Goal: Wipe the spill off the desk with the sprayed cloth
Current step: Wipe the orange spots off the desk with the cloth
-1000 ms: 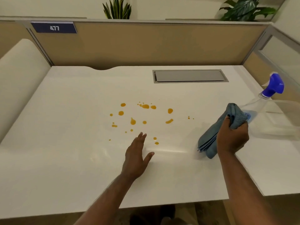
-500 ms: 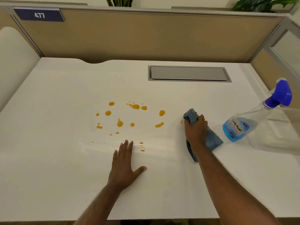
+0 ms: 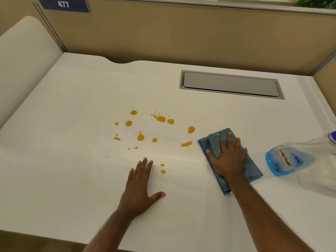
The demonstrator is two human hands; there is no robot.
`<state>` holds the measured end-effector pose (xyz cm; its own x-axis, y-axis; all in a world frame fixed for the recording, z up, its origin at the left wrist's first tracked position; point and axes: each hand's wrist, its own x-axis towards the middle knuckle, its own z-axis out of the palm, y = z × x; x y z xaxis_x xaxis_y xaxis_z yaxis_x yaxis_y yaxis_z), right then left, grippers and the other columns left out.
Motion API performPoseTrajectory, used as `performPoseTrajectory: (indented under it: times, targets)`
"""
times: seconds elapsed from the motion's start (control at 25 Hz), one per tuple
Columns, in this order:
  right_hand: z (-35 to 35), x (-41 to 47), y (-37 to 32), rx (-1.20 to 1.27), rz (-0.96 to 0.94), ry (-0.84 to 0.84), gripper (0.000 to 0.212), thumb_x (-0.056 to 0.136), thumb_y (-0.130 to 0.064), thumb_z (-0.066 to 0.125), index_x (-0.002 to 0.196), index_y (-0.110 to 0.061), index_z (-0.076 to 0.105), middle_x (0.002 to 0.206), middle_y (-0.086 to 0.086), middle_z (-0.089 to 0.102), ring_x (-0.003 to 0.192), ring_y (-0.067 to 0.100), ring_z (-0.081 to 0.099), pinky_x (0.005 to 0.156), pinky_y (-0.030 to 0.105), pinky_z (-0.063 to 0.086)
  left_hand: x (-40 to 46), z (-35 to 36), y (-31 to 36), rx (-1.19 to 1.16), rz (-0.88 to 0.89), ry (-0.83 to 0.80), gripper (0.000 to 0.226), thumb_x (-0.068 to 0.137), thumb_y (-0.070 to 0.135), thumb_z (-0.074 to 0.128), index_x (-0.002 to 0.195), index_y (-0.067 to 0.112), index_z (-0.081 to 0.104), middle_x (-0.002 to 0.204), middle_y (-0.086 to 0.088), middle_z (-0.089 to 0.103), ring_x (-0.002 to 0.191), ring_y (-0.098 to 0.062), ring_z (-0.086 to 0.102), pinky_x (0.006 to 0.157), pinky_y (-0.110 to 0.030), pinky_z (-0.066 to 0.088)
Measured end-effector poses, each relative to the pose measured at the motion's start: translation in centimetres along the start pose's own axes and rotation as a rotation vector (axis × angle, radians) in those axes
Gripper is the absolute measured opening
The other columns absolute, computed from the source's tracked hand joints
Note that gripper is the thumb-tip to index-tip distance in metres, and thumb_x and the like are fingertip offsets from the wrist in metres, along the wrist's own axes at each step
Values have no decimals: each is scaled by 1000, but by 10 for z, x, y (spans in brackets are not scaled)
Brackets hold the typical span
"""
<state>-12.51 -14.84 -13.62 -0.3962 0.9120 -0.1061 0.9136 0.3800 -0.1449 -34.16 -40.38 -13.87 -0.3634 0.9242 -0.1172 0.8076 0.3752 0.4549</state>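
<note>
Orange drops of the spill [image 3: 141, 136] lie scattered over the middle of the white desk [image 3: 72, 179]. A folded blue cloth [image 3: 252, 170] lies flat on the desk just right of the drops. My right hand [image 3: 228, 157] presses down on the cloth with fingers spread. The nearest drop sits a little left of the cloth's edge. My left hand [image 3: 141, 186] rests flat on the desk, fingers apart, holding nothing, beside two small drops at the near side of the spill.
A spray bottle [image 3: 283, 159] with blue liquid lies tilted at the right, next to a clear plastic container [image 3: 320, 179]. A grey cable hatch [image 3: 231, 84] sits in the desk's back. Tan partition walls [image 3: 181, 33] close the back and sides.
My right hand carried the bunched cloth from beside the bottle leftward, set it down and flattened it near the spill. My left hand settled flat on the desk.
</note>
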Motion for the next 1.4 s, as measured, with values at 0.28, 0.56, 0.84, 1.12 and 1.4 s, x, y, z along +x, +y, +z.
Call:
performPoseTrajectory:
  times: [0.28, 0.56, 0.84, 1.12, 1.4]
  targets:
    - [-9, -8, 25, 88, -245, -179, 64, 77, -83, -4, 137, -64, -14, 158, -12, -23, 146, 23, -21, 114, 61, -9, 0, 2, -1, 8, 6, 0, 103, 77, 80, 40, 150, 33, -15, 162, 9, -12, 146, -4, -19, 115, -22, -18]
    - [3, -22, 12, -47, -88, -59, 82, 75, -89, 14, 145, -54, -8, 162, -3, -12, 148, 34, -8, 111, 65, -1, 0, -1, 0, 22, 8, -24, 100, 79, 79, 39, 152, 30, -9, 162, 8, -9, 147, -6, -17, 116, -23, -17]
    - [3, -9, -1, -46, 122, -14, 72, 84, -76, 9, 148, -48, -7, 163, 3, -2, 146, 41, 2, 107, 70, 15, -1, 1, -2, 42, 14, -25, 98, 82, 77, 38, 151, 31, -13, 162, 9, -11, 147, -7, -16, 117, -24, -15]
    - [-3, 46, -53, 76, 176, -56, 61, 95, -61, 21, 148, -47, -7, 163, 5, -7, 144, 49, -2, 105, 77, 9, 0, -1, -1, 54, 11, -15, 98, 82, 77, 38, 151, 29, -11, 162, 9, -13, 146, -6, -18, 117, -26, -14]
    - [13, 31, -128, 8, -229, -80, 59, 95, -62, 23, 149, -48, 2, 163, 2, -3, 146, 43, -4, 106, 72, 6, -1, -2, 2, 50, -12, -20, 101, 76, 84, 31, 148, 34, -19, 158, 14, -23, 144, -2, -23, 116, -24, -16]
